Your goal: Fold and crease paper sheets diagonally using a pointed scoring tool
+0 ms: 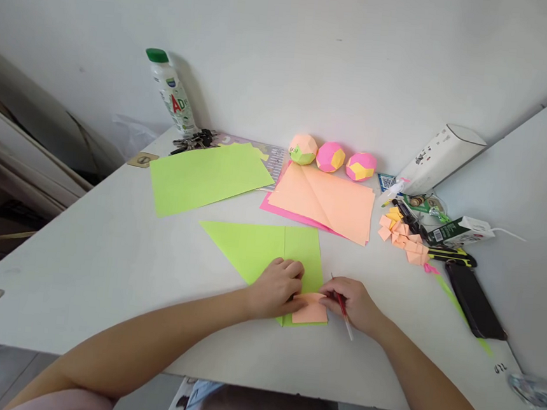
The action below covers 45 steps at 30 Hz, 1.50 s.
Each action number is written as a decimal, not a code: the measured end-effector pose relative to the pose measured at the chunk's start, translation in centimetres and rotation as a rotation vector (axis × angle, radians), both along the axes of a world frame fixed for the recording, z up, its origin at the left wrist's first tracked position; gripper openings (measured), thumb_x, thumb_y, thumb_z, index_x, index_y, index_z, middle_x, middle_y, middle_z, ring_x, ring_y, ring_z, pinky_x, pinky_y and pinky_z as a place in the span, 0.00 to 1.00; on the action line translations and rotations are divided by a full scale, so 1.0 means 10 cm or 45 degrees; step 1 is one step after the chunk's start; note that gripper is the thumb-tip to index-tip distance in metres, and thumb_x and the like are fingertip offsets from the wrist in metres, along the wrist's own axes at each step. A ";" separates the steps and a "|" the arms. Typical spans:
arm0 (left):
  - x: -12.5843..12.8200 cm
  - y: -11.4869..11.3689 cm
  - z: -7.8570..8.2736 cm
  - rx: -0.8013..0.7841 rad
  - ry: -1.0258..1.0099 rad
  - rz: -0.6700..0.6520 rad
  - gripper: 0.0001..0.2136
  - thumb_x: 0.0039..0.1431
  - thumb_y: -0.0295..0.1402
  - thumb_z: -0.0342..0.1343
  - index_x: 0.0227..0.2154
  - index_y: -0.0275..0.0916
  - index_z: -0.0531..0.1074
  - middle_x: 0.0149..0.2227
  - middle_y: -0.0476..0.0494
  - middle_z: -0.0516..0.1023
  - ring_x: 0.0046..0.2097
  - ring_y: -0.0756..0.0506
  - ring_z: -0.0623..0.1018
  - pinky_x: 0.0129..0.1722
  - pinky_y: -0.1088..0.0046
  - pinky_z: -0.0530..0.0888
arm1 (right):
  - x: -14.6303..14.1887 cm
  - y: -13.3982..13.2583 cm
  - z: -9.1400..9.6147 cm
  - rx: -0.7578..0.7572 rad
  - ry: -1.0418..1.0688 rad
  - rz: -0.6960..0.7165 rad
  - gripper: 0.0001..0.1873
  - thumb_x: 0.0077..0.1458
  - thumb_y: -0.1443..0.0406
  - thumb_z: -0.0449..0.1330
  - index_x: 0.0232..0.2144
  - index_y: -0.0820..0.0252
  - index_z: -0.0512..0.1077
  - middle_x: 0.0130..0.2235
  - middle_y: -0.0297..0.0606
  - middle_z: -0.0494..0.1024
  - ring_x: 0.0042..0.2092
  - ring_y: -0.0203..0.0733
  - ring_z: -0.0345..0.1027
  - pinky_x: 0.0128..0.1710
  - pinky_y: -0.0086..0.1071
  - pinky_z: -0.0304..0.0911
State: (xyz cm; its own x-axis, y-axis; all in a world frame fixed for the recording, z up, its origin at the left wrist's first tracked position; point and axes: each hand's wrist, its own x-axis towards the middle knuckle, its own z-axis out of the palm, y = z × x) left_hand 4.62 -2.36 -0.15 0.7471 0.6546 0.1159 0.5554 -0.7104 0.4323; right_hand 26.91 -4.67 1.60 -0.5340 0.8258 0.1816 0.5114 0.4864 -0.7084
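Currently, head view, left hand (276, 289): fingers curled over the green sheet (301, 249), thumb on the left edge of the peach slip (309, 310); whether it pinches or only presses, I cannot tell.
Right hand (351, 304): closed around the pen (342, 305), thumb and fingertips also at the slip's upper right corner.
Peach slip: between the hands, over the near part of the green sheet, whose edge shows as a thin strip below it.
Green sheet: long point to the left, upright crease near its middle, far edge just short of the peach sheets (338, 204).
Front room: a band of table (105, 267) lies between slip and front edge.
Left room: a wide white stretch reaches the slanting left edge.
Right room: white surface runs from the right hand to the phone (476, 300).
Far side: second green sheet (208, 183), peach sheets, and three balls (331, 156) along the wall.
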 end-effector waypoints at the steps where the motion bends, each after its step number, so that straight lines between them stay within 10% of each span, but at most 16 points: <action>1: 0.00 0.00 0.00 0.008 0.000 -0.001 0.12 0.55 0.40 0.57 0.22 0.38 0.68 0.35 0.47 0.66 0.35 0.48 0.67 0.36 0.68 0.61 | 0.00 0.00 0.01 0.004 -0.001 0.006 0.12 0.60 0.59 0.56 0.29 0.60 0.71 0.25 0.35 0.71 0.26 0.34 0.62 0.26 0.28 0.62; 15: -0.01 -0.03 -0.05 0.172 -0.001 -0.049 0.10 0.56 0.39 0.54 0.34 0.37 0.66 0.43 0.38 0.66 0.41 0.42 0.67 0.39 0.65 0.63 | 0.02 -0.01 -0.05 0.062 -0.001 0.030 0.12 0.60 0.59 0.56 0.31 0.61 0.73 0.26 0.36 0.70 0.26 0.35 0.63 0.27 0.29 0.62; 21: 0.02 -0.02 -0.03 0.190 0.051 -0.260 0.11 0.63 0.35 0.46 0.27 0.40 0.67 0.30 0.47 0.66 0.31 0.47 0.66 0.30 0.69 0.60 | 0.00 -0.02 -0.07 0.109 -0.028 0.041 0.12 0.61 0.61 0.54 0.29 0.60 0.73 0.25 0.35 0.68 0.25 0.34 0.60 0.25 0.28 0.59; 34: 0.00 -0.07 0.00 0.024 0.056 -0.128 0.21 0.53 0.44 0.58 0.45 0.36 0.65 0.42 0.40 0.66 0.41 0.42 0.69 0.44 0.64 0.65 | 0.10 -0.03 0.02 0.147 -0.297 0.157 0.11 0.59 0.58 0.57 0.38 0.60 0.73 0.27 0.35 0.69 0.27 0.36 0.63 0.27 0.28 0.60; 45: 0.01 -0.06 0.03 -0.027 0.067 -0.155 0.19 0.52 0.45 0.58 0.42 0.37 0.68 0.38 0.43 0.68 0.39 0.42 0.68 0.41 0.64 0.65 | 0.15 -0.09 0.05 0.204 -0.471 0.194 0.19 0.58 0.53 0.57 0.44 0.61 0.73 0.26 0.36 0.71 0.28 0.38 0.64 0.27 0.29 0.60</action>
State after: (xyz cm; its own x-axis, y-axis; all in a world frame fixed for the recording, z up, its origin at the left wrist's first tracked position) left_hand 4.70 -2.97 0.11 0.8257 0.5607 0.0616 0.4881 -0.7650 0.4201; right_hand 28.45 -5.58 2.11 -0.7007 0.7096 0.0745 0.6308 0.6648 -0.4001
